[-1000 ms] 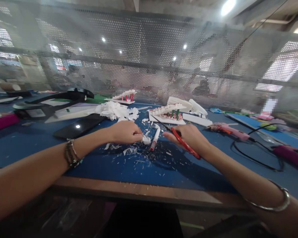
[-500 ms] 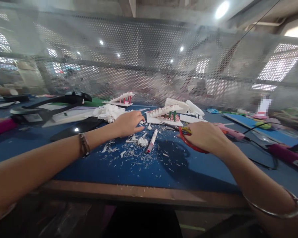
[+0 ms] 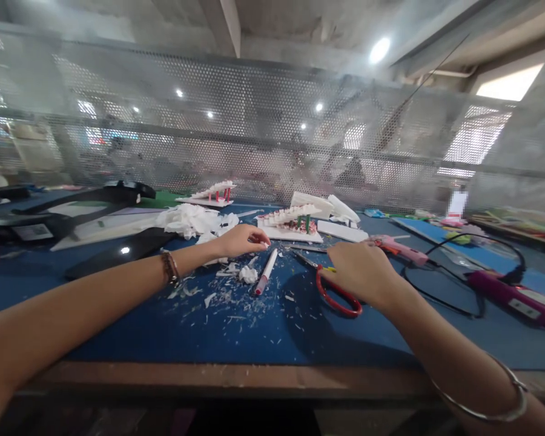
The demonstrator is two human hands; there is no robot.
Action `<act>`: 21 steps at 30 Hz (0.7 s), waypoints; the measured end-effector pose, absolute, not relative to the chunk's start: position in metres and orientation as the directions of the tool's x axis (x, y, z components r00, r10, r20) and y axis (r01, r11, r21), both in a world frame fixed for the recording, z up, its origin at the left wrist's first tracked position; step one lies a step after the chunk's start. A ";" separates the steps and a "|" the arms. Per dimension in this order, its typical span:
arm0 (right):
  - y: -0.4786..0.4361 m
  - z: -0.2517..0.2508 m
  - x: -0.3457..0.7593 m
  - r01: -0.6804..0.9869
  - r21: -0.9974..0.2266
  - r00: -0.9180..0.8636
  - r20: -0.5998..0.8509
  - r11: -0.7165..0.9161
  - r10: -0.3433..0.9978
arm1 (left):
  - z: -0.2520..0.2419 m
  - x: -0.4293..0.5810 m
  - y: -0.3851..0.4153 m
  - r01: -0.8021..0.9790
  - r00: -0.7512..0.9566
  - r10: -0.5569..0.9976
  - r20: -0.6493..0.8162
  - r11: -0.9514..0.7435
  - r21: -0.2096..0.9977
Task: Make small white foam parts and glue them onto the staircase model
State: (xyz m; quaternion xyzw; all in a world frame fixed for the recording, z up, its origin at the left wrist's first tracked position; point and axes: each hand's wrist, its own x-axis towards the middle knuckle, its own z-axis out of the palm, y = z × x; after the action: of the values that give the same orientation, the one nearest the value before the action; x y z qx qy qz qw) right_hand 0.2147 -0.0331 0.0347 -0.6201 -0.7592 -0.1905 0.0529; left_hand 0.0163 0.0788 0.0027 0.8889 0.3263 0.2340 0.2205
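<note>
My left hand [image 3: 243, 240] is above the blue table mat, its thumb and fingertips closed together around a small white scrap. My right hand [image 3: 366, 269] is over red-and-yellow scissors [image 3: 338, 300]; its fingers are hidden beneath it. One red loop of the scissors shows on the near side, and the blades point away to the left. Between the hands lies a white marker pen [image 3: 266, 272] with a red end. Beyond it stands a white stepped model [image 3: 290, 219] with green supports on a white base. A crumpled white piece [image 3: 248, 275] sits among white shavings.
A pink glue gun [image 3: 402, 250] and a purple power strip [image 3: 515, 300] with a black cable lie to the right. On the left are a black phone [image 3: 113, 257] and a heap of white scraps [image 3: 193, 221]. Another stepped model [image 3: 213, 192] has red supports.
My left hand's fingers have gone from spread to pinched. The scissors' red loop, earlier by my right hand's fingers, now shows more fully below the hand. The whole view has shifted slightly.
</note>
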 end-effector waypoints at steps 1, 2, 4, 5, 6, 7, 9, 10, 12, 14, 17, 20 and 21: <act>-0.034 0.037 0.211 0.960 0.245 -0.215 0.325 0.138 0.921 | 0.005 0.014 0.073 0.457 0.676 0.687 0.265 -0.674 0.580; -0.034 0.039 0.208 0.957 0.264 -0.212 0.337 0.124 0.917 | 0.008 0.012 0.065 0.427 0.678 0.690 0.255 -0.652 0.626; -0.033 0.040 0.201 0.952 0.263 -0.247 0.364 0.156 0.898 | 0.013 0.006 0.049 0.280 0.672 0.711 0.205 -0.501 0.819; -0.032 0.039 0.198 0.948 0.240 -0.290 0.369 0.212 0.883 | 0.015 0.003 0.041 0.233 0.672 0.715 0.190 -0.448 0.863; -0.031 0.037 0.196 0.936 0.202 -0.345 0.366 0.288 0.864 | 0.016 0.000 0.034 0.195 0.676 0.714 0.184 -0.413 0.889; -0.030 0.035 0.195 0.913 0.159 -0.408 0.350 0.376 0.843 | 0.016 -0.004 0.027 0.153 0.676 0.711 0.194 -0.393 0.907; -0.028 0.032 0.194 0.832 0.076 -0.548 0.272 0.550 0.791 | 0.014 -0.011 0.020 0.071 0.670 0.711 0.215 -0.350 0.934; -0.028 0.032 0.194 0.781 0.035 -0.616 0.208 0.624 0.760 | 0.011 -0.014 0.018 0.040 0.663 0.716 0.221 -0.329 0.943; -0.028 0.033 0.195 0.699 -0.044 -0.710 0.079 0.714 0.700 | 0.007 -0.019 0.017 -0.002 0.645 0.735 0.209 -0.272 0.962; -0.028 0.037 0.195 0.663 -0.084 -0.746 0.013 0.744 0.666 | 0.004 -0.021 0.018 -0.044 0.619 0.765 0.178 -0.193 0.980; -0.022 0.041 0.192 0.685 -0.049 -0.725 0.052 0.727 0.687 | 0.003 -0.020 0.018 -0.104 0.597 0.792 0.125 -0.078 0.992; -0.011 0.037 0.187 0.722 0.009 -0.686 0.136 0.692 0.714 | 0.003 -0.018 0.017 -0.088 0.601 0.796 0.074 -0.026 0.996; -0.006 0.033 0.185 0.734 0.030 -0.673 0.166 0.678 0.721 | 0.003 -0.017 0.017 -0.074 0.605 0.794 0.063 -0.023 0.997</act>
State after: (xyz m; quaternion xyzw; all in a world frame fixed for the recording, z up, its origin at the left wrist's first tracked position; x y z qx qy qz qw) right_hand 0.1853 -0.0065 0.0334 -0.3983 -0.9133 -0.0470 0.0706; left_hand -0.0169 0.0169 0.0027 0.6291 0.2862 0.3400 0.6377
